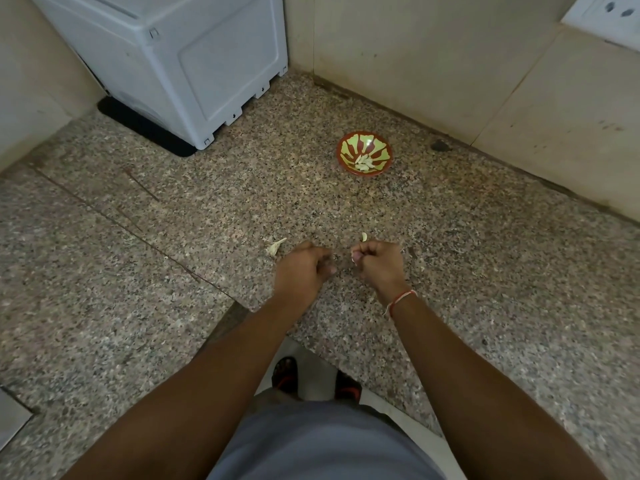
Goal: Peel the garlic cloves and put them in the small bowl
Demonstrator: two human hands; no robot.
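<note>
A small red bowl with a yellow-green pattern stands on the speckled granite counter, far right of centre, holding several peeled garlic cloves. My right hand is curled around a garlic clove, of which only a pale tip shows at the fingers. My left hand is curled a short way to its left, and what it holds is hidden. A bit of garlic skin lies just left of my left hand. Another pale piece lies just beyond my right hand.
A white plastic appliance on a black mat fills the back left corner. Tiled walls close the counter at the back and right, with a socket plate at the top right. The counter's front edge runs by my legs.
</note>
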